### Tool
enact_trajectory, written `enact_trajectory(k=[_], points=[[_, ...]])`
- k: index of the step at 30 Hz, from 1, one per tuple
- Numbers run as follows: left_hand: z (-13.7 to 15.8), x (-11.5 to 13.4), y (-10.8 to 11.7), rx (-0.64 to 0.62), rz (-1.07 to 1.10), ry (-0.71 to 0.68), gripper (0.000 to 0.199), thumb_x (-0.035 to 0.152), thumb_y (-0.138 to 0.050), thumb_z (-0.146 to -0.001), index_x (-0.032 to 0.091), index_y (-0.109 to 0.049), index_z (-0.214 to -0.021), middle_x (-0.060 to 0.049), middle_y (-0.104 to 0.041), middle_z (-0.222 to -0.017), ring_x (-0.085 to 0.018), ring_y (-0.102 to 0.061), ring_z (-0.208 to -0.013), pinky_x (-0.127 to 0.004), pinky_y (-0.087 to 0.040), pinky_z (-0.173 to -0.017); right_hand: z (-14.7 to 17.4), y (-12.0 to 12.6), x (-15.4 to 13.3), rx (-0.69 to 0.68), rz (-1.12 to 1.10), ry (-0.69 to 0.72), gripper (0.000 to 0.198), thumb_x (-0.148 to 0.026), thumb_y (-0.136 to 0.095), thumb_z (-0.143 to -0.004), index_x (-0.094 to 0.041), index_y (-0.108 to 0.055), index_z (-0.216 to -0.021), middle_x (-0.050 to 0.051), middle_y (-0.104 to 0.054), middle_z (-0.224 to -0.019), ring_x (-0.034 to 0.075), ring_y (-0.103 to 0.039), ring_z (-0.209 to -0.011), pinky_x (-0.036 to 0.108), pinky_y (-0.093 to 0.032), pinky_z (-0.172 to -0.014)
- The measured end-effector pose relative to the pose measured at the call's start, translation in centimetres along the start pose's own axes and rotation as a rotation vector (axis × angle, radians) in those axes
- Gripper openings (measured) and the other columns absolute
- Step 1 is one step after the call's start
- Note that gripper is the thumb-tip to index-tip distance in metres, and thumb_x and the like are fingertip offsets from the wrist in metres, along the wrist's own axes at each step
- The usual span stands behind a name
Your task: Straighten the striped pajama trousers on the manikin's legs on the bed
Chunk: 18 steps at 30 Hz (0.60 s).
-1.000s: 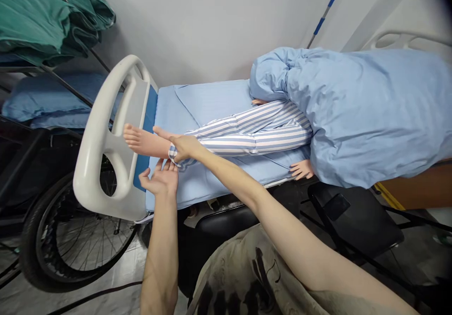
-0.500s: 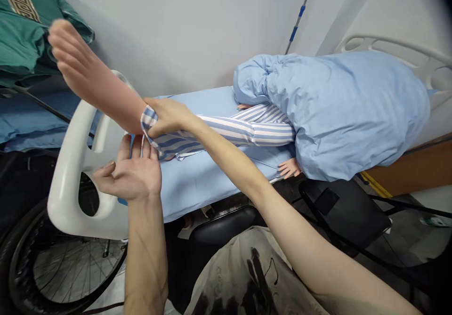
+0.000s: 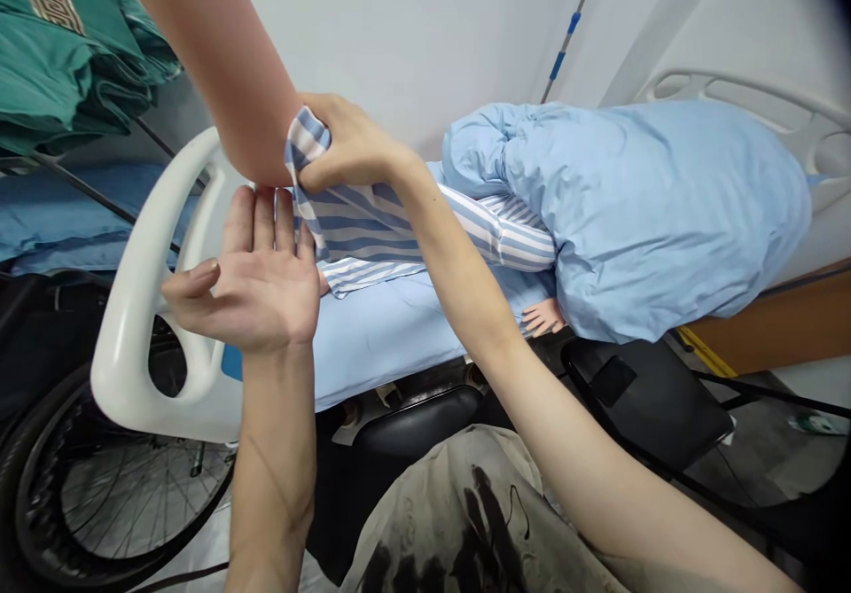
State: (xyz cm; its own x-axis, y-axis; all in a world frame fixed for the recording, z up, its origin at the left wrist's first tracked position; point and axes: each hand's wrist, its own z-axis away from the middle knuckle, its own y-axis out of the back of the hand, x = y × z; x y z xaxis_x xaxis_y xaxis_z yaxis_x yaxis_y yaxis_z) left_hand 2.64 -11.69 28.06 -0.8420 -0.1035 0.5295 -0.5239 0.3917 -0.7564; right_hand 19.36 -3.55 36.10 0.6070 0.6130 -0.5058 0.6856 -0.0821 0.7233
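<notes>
The right hand (image 3: 346, 145) clamped the blue-and-white striped cotton trouser cuff (image 3: 302, 145) on the raised manikin leg (image 3: 219, 61); the left hand (image 3: 256, 287) lay open beneath. That cloth grip might slip, dropping the leg onto the white plastic footboard (image 3: 143, 309).

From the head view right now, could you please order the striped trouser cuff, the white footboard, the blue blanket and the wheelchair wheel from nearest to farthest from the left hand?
1. Striped trouser cuff, just above the left hand's fingertips.
2. White footboard, directly behind and left of it.
3. Wheelchair wheel, down at lower left.
4. Blue blanket, far right on the bed.
</notes>
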Motion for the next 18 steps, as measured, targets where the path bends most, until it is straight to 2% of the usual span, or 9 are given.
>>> enact_trajectory(k=[3, 6, 12, 18], points=[[0.7, -0.3, 1.1, 0.043, -0.039, -0.021, 0.068, 0.029, -0.049, -0.064, 0.009, -0.054, -0.129, -0.01, -0.055, -0.14, -0.021, -0.037, -0.146, -0.032, -0.04, -0.116, 0.1, -1.4, 0.0, -0.031, 0.018, -0.012, 0.033, -0.022, -0.061, -0.069, -0.013, -0.055, -0.1, -0.005, -0.059, -0.089, 0.006, -0.047, -0.077, 0.02, -0.037, -0.064], [1.6, -0.6, 3.7, 0.082, -0.142, -0.044, 0.067, 0.033, -0.047, -0.065, 0.013, -0.056, -0.129, -0.008, -0.051, -0.146, -0.019, -0.034, -0.148, -0.032, -0.036, -0.119, 0.1, -4.7, 0.5, -0.075, 0.069, -0.068, 0.044, -0.029, -0.065, -0.068, -0.015, -0.054, -0.108, -0.003, -0.064, -0.097, 0.012, -0.054, -0.082, 0.023, -0.039, -0.066], [3.0, -1.2, 11.9, 0.292, -0.102, 0.063, 0.069, 0.039, -0.047, -0.068, 0.012, -0.051, -0.131, -0.013, -0.044, -0.152, -0.019, -0.031, -0.149, -0.033, -0.034, -0.12, 0.5, -14.6, 3.0, -0.225, 0.205, -0.133, 0.057, -0.048, -0.063, -0.072, -0.018, -0.048, -0.118, 0.004, -0.068, -0.11, 0.022, -0.064, -0.099, 0.026, -0.043, -0.073], [4.6, -3.2, 20.0, 0.56, -0.072, 0.199, 0.075, 0.039, -0.049, -0.063, 0.007, -0.045, -0.131, -0.022, -0.045, -0.147, -0.025, -0.037, -0.145, -0.041, -0.033, -0.119, 2.0, -24.1, 6.3, -0.355, 0.199, -0.224, 0.063, -0.037, -0.07, -0.075, -0.018, -0.047, -0.13, 0.008, -0.069, -0.116, 0.025, -0.067, -0.104, 0.033, -0.052, -0.083]])
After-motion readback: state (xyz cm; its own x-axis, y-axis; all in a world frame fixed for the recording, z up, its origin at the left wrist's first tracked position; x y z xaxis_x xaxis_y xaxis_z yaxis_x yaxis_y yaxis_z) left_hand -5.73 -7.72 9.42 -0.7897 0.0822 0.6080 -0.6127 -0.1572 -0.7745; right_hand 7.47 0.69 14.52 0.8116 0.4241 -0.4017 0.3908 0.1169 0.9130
